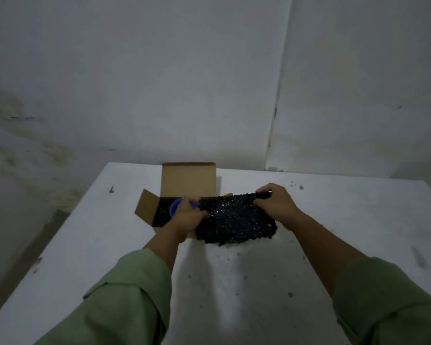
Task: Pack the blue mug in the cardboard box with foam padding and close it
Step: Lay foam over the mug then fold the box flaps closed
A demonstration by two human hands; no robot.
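Foam padding [234, 220] is soft and bendy, so your left hand [188, 215] and right hand [275, 205] pinch its two ends tight. Blue mug [176, 207] sits inside the open cardboard box [187, 180]. It could break, so tuck gently.

Matt brown cardboard box [187, 181]; black foam padding [237, 220] bumpy with glossy glints; blue mug [176, 206] smooth; white counter [234, 282] matt, speckled; green cloth sleeves [125, 300]

— Box? Mug?
— Brown cardboard box [187, 181], flaps open, standing near far table edge. Blue mug [176, 206] inside, only partly visible, on black padding.
— Foam?
— Black bumpy foam sheet [235, 220], draped over right box edge onto table.
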